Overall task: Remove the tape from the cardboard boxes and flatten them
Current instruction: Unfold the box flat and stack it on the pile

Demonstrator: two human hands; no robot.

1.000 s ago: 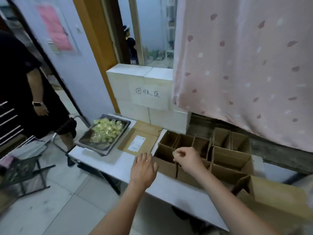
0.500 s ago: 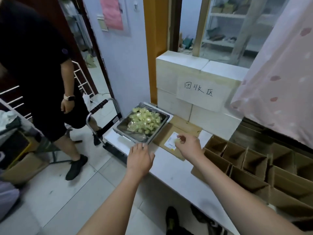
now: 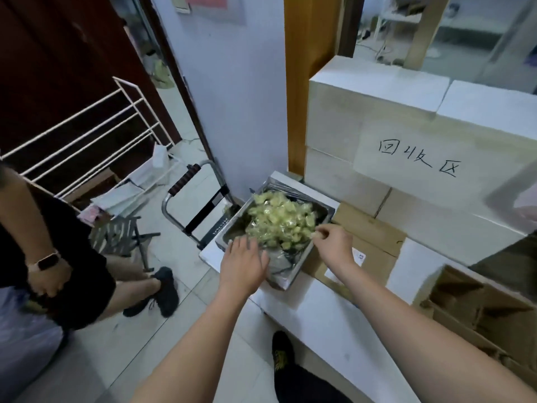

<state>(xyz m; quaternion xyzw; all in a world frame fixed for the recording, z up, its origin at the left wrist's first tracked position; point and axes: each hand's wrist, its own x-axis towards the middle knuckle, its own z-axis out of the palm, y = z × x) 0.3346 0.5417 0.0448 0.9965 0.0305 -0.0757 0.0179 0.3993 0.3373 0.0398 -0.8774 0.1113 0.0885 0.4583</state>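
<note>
- White table (image 3: pixel 328 315) against white blocks (image 3: pixel 377 117), one bearing a handwritten paper sign (image 3: pixel 418 158); tiled floor below.
- Metal tray (image 3: pixel 287 274), rectangular and shiny, holds a heap of crumpled yellowish tape pieces (image 3: pixel 279 219).
- Left hand (image 3: pixel 242 266): fingers straight and spread, palm down over the tray's near corner; contact with the tray cannot be told.
- Right hand (image 3: pixel 334 245): fingertips pinch a small tape scrap (image 3: pixel 316 234) above the heap's edge.
- Flattened cardboard (image 3: pixel 374 242) lies just beyond the right hand; open cardboard boxes (image 3: pixel 479 309) stand right of that forearm, cut off by the frame edge.
- The scrap is blurred.
</note>
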